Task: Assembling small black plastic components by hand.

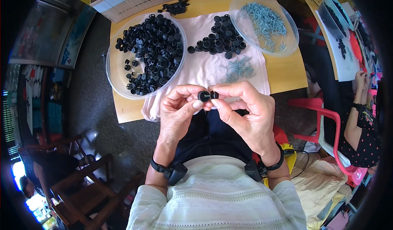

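My left hand (177, 112) pinches a small round black plastic cap (202, 96) between thumb and fingers, its hollow side turned toward my right hand. In my right hand (250, 114), thumb and forefinger grip a smaller black plastic piece (215, 95). The two parts meet or nearly meet above the near edge of the table; a thin bit shows between them, too small to make out. Just beyond my hands, a small heap of silvery springs (238, 69) lies on a pale pink cloth (194, 72). Past it sits a pile of black caps (221, 37).
A clear round tub (114, 80) full of black plastic parts stands at left on the wooden table (127, 110). A clear round tray (291, 33) at the far right holds many springs. Behind are a cardboard box (135, 2) and small black pieces (177, 7). Another person sits by a red chair (337, 127).
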`<act>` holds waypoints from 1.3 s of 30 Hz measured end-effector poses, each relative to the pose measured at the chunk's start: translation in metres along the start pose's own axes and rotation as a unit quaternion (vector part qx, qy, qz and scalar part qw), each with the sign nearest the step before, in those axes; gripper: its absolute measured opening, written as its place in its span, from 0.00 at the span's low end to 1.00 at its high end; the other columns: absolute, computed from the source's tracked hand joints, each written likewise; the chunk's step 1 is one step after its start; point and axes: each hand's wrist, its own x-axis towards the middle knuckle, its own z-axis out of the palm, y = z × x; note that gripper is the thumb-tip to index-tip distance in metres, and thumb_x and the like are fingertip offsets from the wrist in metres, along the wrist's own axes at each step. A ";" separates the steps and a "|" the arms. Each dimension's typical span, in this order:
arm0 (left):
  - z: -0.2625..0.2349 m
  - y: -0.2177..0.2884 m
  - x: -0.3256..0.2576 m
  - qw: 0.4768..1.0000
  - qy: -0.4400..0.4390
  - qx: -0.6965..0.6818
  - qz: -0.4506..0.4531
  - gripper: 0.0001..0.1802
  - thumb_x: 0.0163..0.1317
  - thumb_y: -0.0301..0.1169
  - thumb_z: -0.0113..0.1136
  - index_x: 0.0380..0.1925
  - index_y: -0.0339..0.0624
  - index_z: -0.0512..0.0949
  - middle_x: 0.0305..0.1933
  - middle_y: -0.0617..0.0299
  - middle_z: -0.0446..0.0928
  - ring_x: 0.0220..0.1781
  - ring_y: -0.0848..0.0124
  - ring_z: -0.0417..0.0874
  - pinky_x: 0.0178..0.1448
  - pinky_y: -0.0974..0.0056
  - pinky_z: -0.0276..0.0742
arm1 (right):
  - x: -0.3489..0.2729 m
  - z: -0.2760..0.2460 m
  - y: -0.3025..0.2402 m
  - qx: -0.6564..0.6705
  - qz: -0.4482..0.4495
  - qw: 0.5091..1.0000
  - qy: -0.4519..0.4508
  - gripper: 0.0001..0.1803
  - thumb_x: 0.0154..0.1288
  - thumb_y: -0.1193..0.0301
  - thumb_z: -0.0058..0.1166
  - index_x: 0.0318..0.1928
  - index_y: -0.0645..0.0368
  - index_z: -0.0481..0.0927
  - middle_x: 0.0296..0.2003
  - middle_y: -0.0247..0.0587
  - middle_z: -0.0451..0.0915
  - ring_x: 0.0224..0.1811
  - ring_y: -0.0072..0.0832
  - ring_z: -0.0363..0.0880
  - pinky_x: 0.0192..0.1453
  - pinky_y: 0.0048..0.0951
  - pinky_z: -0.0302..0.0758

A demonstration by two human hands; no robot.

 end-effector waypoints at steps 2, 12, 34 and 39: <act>-0.001 0.000 0.000 1.000 -0.001 0.004 0.001 0.15 0.59 0.21 0.62 0.46 0.31 0.75 0.41 0.51 0.81 0.39 0.67 0.84 0.46 0.65 0.82 | 0.000 0.001 0.000 -0.010 -0.006 1.000 0.003 0.10 0.59 0.82 0.59 0.43 0.66 0.77 0.33 0.42 0.82 0.34 0.22 0.84 0.37 0.23 0.84; 0.000 0.001 0.001 0.999 -0.009 0.039 0.011 0.14 0.57 0.19 0.63 0.45 0.31 0.77 0.42 0.53 0.80 0.41 0.68 0.84 0.49 0.64 0.83 | -0.001 -0.001 0.004 -0.072 -0.042 0.996 0.008 0.11 0.56 0.83 0.60 0.41 0.66 0.78 0.34 0.43 0.82 0.34 0.27 0.84 0.34 0.24 0.83; -0.001 -0.004 -0.001 0.986 -0.008 0.162 0.039 0.12 0.56 0.15 0.61 0.42 0.32 0.80 0.46 0.53 0.78 0.48 0.69 0.80 0.53 0.68 0.78 | -0.015 0.001 0.022 -0.154 -0.095 0.983 0.040 0.15 0.54 0.85 0.60 0.44 0.66 0.79 0.38 0.47 0.83 0.37 0.35 0.84 0.39 0.27 0.81; -0.002 -0.005 -0.001 0.975 -0.029 0.208 0.072 0.12 0.56 0.15 0.62 0.41 0.31 0.80 0.46 0.51 0.78 0.48 0.68 0.80 0.52 0.67 0.78 | -0.016 0.001 0.023 -0.160 -0.088 0.982 0.038 0.15 0.55 0.85 0.59 0.45 0.66 0.79 0.38 0.47 0.82 0.35 0.35 0.83 0.37 0.27 0.80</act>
